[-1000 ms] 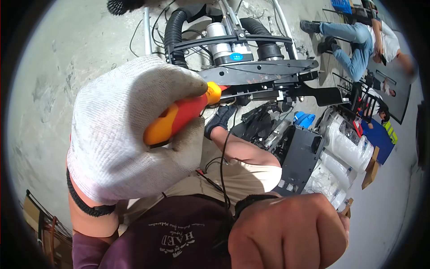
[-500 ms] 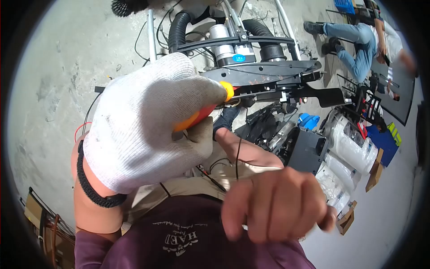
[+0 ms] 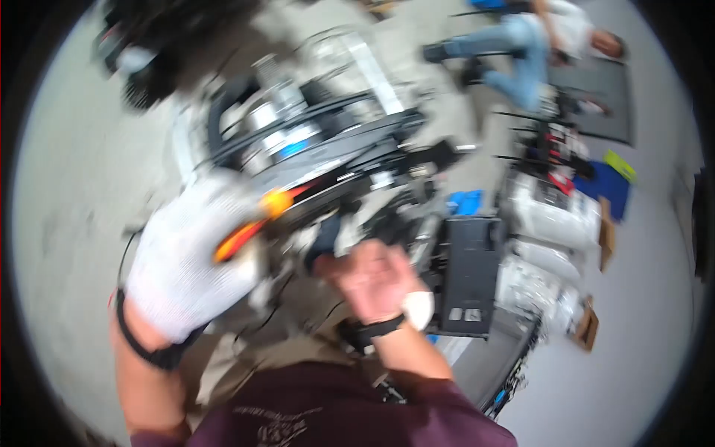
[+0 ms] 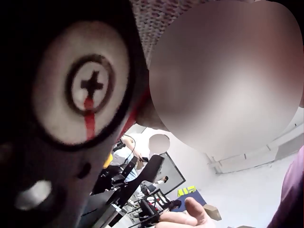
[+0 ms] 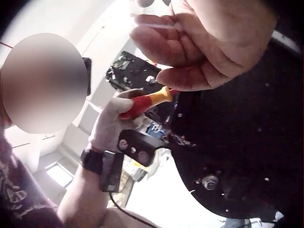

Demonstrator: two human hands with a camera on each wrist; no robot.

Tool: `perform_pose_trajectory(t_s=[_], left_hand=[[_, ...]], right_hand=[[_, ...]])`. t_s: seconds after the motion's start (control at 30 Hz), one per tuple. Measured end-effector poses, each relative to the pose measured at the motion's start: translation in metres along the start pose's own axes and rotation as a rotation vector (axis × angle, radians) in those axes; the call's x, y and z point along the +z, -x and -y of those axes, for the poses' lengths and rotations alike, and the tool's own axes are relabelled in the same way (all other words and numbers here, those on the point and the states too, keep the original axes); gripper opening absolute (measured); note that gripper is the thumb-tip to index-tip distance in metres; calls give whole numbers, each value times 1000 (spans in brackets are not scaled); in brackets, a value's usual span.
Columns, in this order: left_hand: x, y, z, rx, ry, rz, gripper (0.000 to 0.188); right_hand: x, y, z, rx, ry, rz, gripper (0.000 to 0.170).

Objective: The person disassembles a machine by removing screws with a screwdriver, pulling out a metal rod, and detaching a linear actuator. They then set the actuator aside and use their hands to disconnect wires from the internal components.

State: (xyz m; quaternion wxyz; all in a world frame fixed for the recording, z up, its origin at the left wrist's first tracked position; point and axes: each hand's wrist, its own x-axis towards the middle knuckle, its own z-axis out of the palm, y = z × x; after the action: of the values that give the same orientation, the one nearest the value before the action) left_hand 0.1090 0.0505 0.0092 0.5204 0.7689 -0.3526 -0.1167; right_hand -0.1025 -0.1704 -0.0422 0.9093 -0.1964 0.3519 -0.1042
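Observation:
My gloved left hand (image 3: 195, 253) grips a screwdriver (image 3: 238, 241) with a red and yellow handle. Its yellow collar faces the long dark frame (image 3: 335, 195) of a machine, and in the right wrist view the red shaft passes behind bare fingers. My bare right hand (image 3: 376, 279) is apart from the screwdriver, palm showing, below the frame in the head view. Its fingers (image 5: 183, 78) curl loosely beside a dark panel (image 5: 228, 137) in the right wrist view. A white cross-slot disc with a red mark (image 4: 85, 85) looms close in the left wrist view. The head view is blurred.
Dark boxes (image 3: 469, 276) and plastic-wrapped white parts (image 3: 555, 212) stand to the right. A seated person in jeans (image 3: 514, 45) is at the upper right. Beyond the frame are a cylinder with a blue label (image 3: 294, 147) and a black furry object (image 3: 171, 37).
The view has swung, shifting the machine left and tilting it. My right hand has moved from near my chest up toward the frame and turned palm out, uncurling from a fist. My left hand keeps the screwdriver.

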Motion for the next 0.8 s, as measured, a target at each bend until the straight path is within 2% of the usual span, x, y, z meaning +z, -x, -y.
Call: perform_pose_trajectory(t_s=[0.07, 0.13, 0.2, 0.27, 0.33, 0.4, 0.47, 0.5, 0.53, 0.6, 0.63, 0.73, 0.8], left_hand=[[3, -1, -8, -47, 8, 25, 31], [4, -3, -13, -100, -17, 72, 30], [6, -4, -15, -62, -42, 90, 30], [11, 1, -21, -157, -9, 100, 30], [15, 2, -18, -177, -28, 77, 30], [13, -3, -17, -191, -89, 140, 33], [15, -7, -15, -182, -68, 127, 33], [15, -11, -15, -158, -79, 123, 32], [16, -15, -16, -134, -87, 119, 32], [16, -25, -17, -140, -92, 150, 32], [16, -29, -18, -130, -93, 175, 32], [13, -34, -19, -91, -132, 218, 31], [10, -39, -16, -92, -185, 328, 32]], right_hand=[[-1, -10, -7, -3, 170, -151, 37], [-4, -20, -12, 34, 269, 130, 33], [5, -32, -18, -1, 345, 196, 33], [14, -38, -18, -6, 407, 267, 28], [22, -43, -22, -60, 553, 206, 28], [23, -51, -22, -77, 610, 226, 28], [39, -59, -20, -183, 803, 112, 29], [33, -71, -18, -280, 875, 119, 32], [40, -79, -14, -348, 914, 63, 33], [41, -95, -9, -359, 845, 5, 40], [43, -94, -6, -379, 909, -13, 43], [45, -101, -5, -445, 992, -52, 41], [35, -106, 4, -457, 1037, 13, 38]])
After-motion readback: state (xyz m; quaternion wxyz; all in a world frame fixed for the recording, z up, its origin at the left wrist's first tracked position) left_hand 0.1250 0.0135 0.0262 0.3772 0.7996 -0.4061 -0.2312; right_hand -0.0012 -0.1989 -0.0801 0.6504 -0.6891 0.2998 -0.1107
